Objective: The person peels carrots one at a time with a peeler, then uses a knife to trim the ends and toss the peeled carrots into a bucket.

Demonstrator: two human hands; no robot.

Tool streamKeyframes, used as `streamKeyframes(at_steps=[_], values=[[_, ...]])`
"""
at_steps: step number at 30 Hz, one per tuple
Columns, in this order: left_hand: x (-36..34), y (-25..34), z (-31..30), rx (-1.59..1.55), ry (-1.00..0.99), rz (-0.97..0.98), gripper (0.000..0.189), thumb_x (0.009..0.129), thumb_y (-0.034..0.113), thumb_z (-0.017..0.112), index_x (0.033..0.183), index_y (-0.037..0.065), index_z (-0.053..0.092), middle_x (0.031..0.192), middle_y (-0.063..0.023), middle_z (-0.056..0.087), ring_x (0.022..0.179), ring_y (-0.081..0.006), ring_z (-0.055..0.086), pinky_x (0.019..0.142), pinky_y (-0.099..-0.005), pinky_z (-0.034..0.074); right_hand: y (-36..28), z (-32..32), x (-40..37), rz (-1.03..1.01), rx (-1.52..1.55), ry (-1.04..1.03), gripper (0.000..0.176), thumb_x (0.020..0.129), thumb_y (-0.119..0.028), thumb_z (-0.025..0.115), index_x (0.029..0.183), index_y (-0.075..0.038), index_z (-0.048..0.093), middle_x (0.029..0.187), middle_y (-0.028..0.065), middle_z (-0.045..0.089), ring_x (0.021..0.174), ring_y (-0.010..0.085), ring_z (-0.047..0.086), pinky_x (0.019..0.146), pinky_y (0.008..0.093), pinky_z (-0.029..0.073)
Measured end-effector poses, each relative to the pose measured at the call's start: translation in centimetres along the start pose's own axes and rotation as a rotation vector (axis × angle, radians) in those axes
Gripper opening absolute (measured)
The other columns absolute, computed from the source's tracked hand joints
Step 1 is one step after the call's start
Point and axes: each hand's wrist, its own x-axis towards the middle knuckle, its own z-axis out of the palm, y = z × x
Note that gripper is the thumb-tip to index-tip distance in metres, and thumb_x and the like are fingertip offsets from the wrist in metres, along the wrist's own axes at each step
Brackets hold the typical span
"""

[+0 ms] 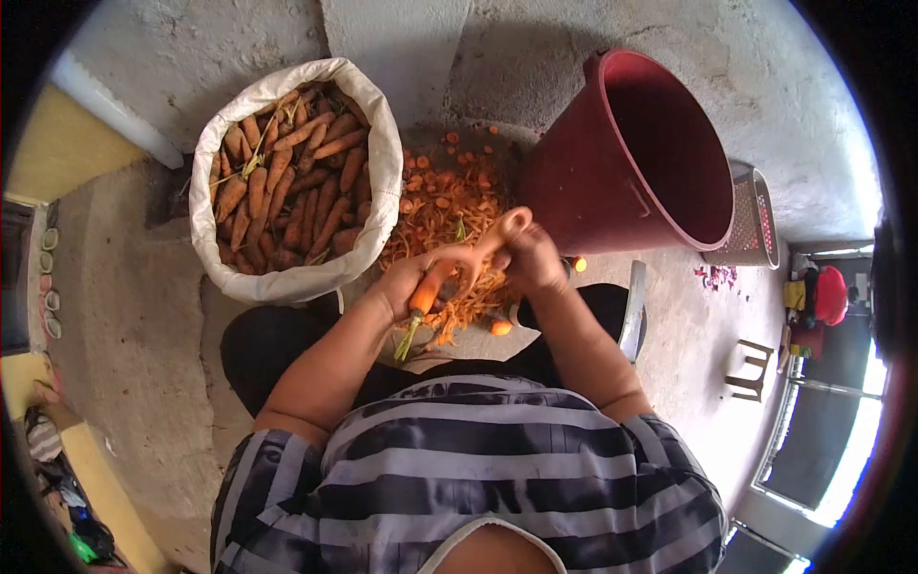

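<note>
My left hand (405, 285) is closed around a carrot (424, 296), its green stem end pointing down toward my body. The closed right hand (534, 260), a little blurred, is at an orange Y-shaped peeler (495, 237) with a hole at its handle end. The peeler's forked head overlaps the carrot's upper part in this view. Below both hands, a heap of orange peelings (454, 212) mixed with round carrot slices covers the floor between my feet.
A white sack (390, 206) full of unpeeled carrots stands at the left. To the right are a tall dark red bin (579, 163) and a perforated basket (755, 215). A large knife (634, 311) lies by my right knee. Farther right is a small stool (751, 370).
</note>
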Motion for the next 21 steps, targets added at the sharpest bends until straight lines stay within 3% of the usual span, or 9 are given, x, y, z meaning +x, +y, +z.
streamKeyframes(at_steps=[3,4,7,12,15,17,18,19,21], values=[[-1.3,0.7,-0.1,0.241,-0.188,0.096,0.039,0.088,0.034,0.042,0.107,0.0,0.048,0.084,-0.0119,0.057,0.067,-0.0166,0.059,0.049,-0.0248,0.046,1.9,1.6,-0.1,0.084,-0.018,-0.194,0.013,0.086,-0.015,0.053,0.091,-0.005,0.048,0.071,0.0099,0.057,0.05,0.0169,0.055,0.047,0.0263,0.046],[-0.8,0.2,-0.3,0.214,-0.049,0.101,0.037,0.088,0.034,0.043,0.104,0.001,0.047,0.08,-0.0098,0.054,0.064,-0.0162,0.055,0.048,-0.0243,0.044,1.8,0.8,0.6,0.136,-0.021,-0.135,0.013,0.085,-0.015,0.054,0.09,-0.004,0.049,0.073,0.0099,0.057,0.053,0.0168,0.055,0.048,0.0263,0.046],[0.6,0.0,-0.9,-0.195,-0.192,-0.16,0.037,0.09,0.036,0.041,0.106,0.003,0.044,0.075,-0.0069,0.049,0.061,-0.014,0.048,0.047,-0.0238,0.041,0.8,-3.5,3.7,-0.044,0.008,0.06,0.013,0.084,-0.013,0.056,0.089,-0.003,0.049,0.075,0.009,0.055,0.056,0.0157,0.055,0.048,0.0261,0.046],[-0.2,0.5,-0.2,-0.217,-0.208,-0.181,0.037,0.09,0.036,0.042,0.107,0.003,0.045,0.074,-0.0054,0.046,0.059,-0.0123,0.044,0.046,-0.0217,0.039,-1.9,-8.0,4.2,-0.199,-0.199,0.631,0.011,0.085,-0.014,0.054,0.085,-0.004,0.05,0.07,0.0063,0.055,0.058,0.0126,0.053,0.046,0.0243,0.043],[0.7,0.3,-0.7,-0.018,-0.14,-0.099,0.034,0.089,0.035,0.042,0.109,0.007,0.046,0.079,-0.0065,0.051,0.066,-0.0154,0.052,0.055,-0.029,0.048,-1.7,-4.2,1.0,-0.235,-0.619,0.511,0.006,0.085,-0.006,0.051,0.08,-0.002,0.051,0.069,0.0065,0.054,0.056,0.0127,0.052,0.05,0.0273,0.046],[0.3,0.5,0.1,-0.01,-0.097,-0.074,0.035,0.088,0.034,0.044,0.11,0.007,0.047,0.083,-0.0072,0.053,0.071,-0.0171,0.055,0.062,-0.0326,0.052,0.0,-1.4,-1.7,-0.621,-1.189,0.365,0.007,0.081,-0.002,0.053,0.074,-0.001,0.052,0.065,0.0078,0.054,0.056,0.014,0.054,0.051,0.0277,0.046],[-0.2,0.5,0.8,-0.032,-0.077,-0.068,0.035,0.088,0.033,0.046,0.111,0.006,0.048,0.085,-0.0075,0.055,0.075,-0.0179,0.057,0.066,-0.0341,0.053,1.0,-0.7,-2.9,-0.488,-1.294,0.365,0.006,0.074,0.001,0.057,0.074,-0.002,0.052,0.067,0.0111,0.054,0.06,0.0184,0.057,0.054,0.0278,0.047],[-0.6,0.3,1.3,-0.083,-0.132,-0.048,0.038,0.087,0.033,0.047,0.112,0.004,0.047,0.091,-0.0086,0.055,0.079,-0.0183,0.057,0.067,-0.0328,0.052,2.1,-0.2,-3.7,-0.766,-1.416,0.212,0.012,0.068,0.003,0.061,0.075,-0.003,0.053,0.072,0.0129,0.054,0.067,0.0246,0.058,0.058,0.0294,0.048],[-1.2,0.1,2.3,-0.182,-0.245,-0.008,0.045,0.086,0.033,0.05,0.115,-0.001,0.046,0.104,-0.0108,0.055,0.089,-0.019,0.057,0.071,-0.0301,0.05,2.2,2.0,-6.2,-0.674,-1.392,-0.189,0.024,0.066,0.001,0.063,0.088,-0.004,0.055,0.091,0.0143,0.058,0.089,0.0292,0.058,0.073,0.0351,0.05]])
